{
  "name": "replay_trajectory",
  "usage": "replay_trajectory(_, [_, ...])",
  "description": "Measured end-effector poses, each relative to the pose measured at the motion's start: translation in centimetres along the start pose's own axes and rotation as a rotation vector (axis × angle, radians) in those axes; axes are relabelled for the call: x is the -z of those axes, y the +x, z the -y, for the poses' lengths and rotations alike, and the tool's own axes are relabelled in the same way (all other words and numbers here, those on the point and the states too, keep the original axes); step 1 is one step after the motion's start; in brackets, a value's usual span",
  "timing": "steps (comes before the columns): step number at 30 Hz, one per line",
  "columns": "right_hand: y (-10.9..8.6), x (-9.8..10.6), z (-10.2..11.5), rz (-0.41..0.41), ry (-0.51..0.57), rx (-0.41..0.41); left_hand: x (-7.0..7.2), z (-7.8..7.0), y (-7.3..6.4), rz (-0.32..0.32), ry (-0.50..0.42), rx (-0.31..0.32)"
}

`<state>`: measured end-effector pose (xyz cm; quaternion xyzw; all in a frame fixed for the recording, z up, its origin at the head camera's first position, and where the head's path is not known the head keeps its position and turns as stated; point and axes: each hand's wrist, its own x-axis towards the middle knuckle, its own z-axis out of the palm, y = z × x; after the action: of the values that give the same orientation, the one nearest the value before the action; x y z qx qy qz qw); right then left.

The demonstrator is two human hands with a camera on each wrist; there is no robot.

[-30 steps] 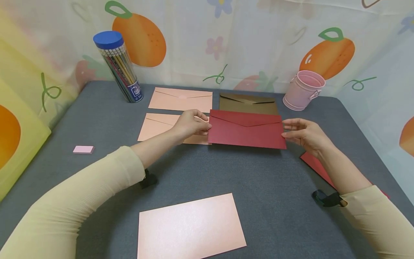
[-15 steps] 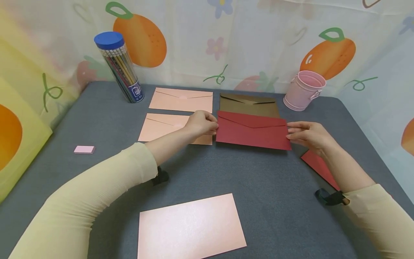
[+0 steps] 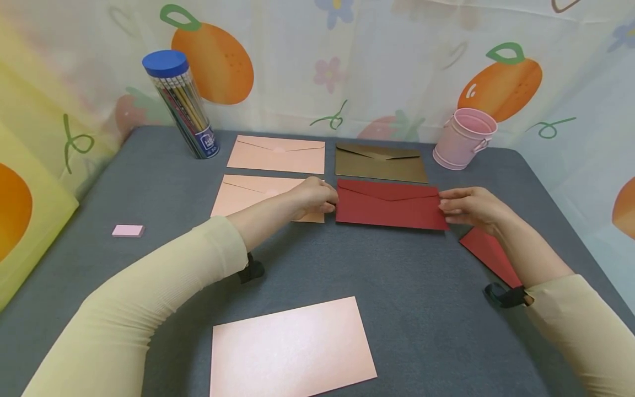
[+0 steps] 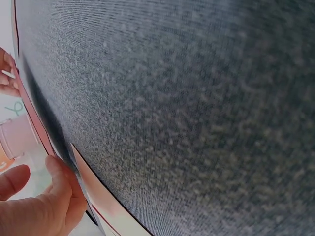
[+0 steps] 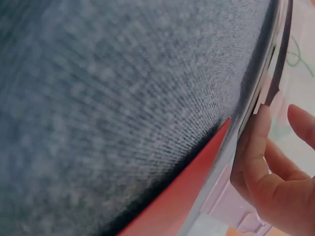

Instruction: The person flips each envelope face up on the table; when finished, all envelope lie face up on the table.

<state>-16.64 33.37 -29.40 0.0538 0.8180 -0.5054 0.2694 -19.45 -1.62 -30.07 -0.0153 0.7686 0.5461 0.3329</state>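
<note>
Red envelope (image 3: 389, 205) sits lower and further right in the frame than a second ago; olive-brown envelope (image 3: 381, 164) behind it now shows down to its bottom edge. Left hand (image 3: 315, 198) has travelled rightward with it, right hand (image 3: 473, 208) only a little. Both hands grip: left at the envelope's left edge, right at its right edge. Position: right of centre, flap side up, just below the olive-brown one. Left wrist view shows a dark shadow band between red envelope and surface (image 3: 412, 298)

Elsewhere: upper peach envelope (image 3: 276, 154) near top centre; lower peach envelope (image 3: 248, 196) beneath it, partly behind the left hand. Pale pink rectangle (image 3: 292, 350) flat at bottom centre. Second red piece (image 3: 491, 256) at right, partly covered by the right forearm. Small pink block (image 3: 128, 231) at left. Pencil tube (image 3: 188, 110), blue-lidded, stands upper left; pink bucket (image 3: 461, 143) upper right, fruit-print cloth (image 3: 288, 60) behind
</note>
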Motion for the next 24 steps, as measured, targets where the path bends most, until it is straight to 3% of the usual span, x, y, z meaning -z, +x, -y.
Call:
replay_trajectory(10, [0.63,-0.45,0.01,0.023,-0.021,-0.023,-0.11,-0.05,0.35,0.012,0.046,0.016])
replay_trajectory(24, [0.48,-0.97,0.24,0.019,-0.031,-0.023,0.12,0.02,0.04,0.038,0.143,-0.037])
